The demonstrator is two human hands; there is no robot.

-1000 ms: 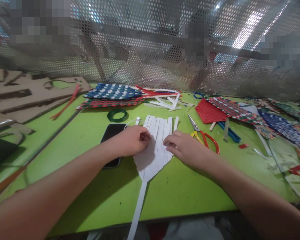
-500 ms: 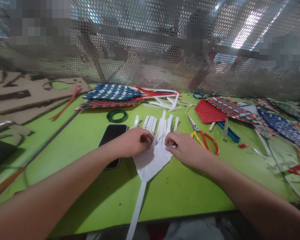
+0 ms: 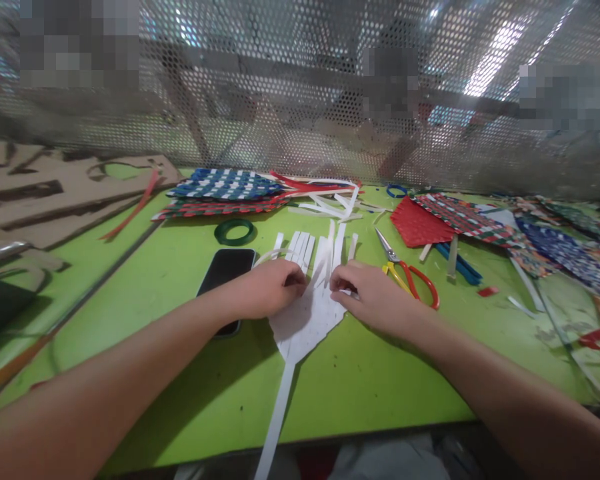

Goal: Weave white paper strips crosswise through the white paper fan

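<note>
A white fan-shaped piece of cut strips lies on the green table, its long stem running off the front edge. My left hand rests on its left side with fingers curled over the strips. My right hand pinches the strips on its right side. Several loose strip ends stick up beyond my fingers, some lifted off the table.
A black phone lies by my left wrist, a green tape ring behind it. Red-and-yellow scissors lie right of my right hand. Woven coloured mats and more mats lie behind. Cardboard pieces at left; perforated metal screen behind.
Both hands have stayed on the white piece; the fingers worked the strips, and some middle strip ends have lifted and shifted upward.
</note>
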